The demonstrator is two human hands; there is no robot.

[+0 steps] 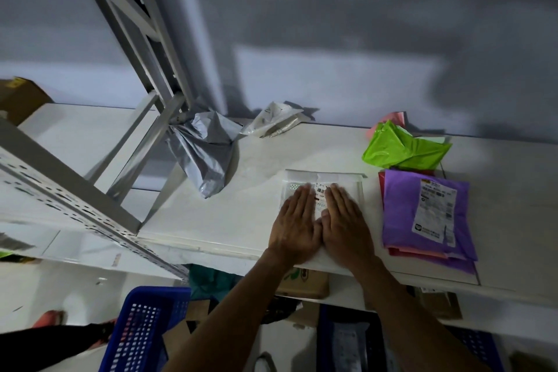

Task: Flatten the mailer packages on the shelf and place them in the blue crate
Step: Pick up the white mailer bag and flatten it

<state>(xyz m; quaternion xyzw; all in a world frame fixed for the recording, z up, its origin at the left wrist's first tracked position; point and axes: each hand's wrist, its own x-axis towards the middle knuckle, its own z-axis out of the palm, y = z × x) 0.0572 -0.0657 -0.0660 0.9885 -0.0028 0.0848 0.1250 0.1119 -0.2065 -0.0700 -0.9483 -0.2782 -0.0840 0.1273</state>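
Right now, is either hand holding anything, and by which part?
Nothing is gripped. The left hand and right hand press flat, fingers straight, on the middle of the white mailer.

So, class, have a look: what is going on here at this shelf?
A person presses the left hand and right hand flat on a white mailer on the shelf, smoothing it. Flattened purple mailers lie stacked beside it. A green mailer and a grey mailer behind are crumpled. A blue crate stands below, left.
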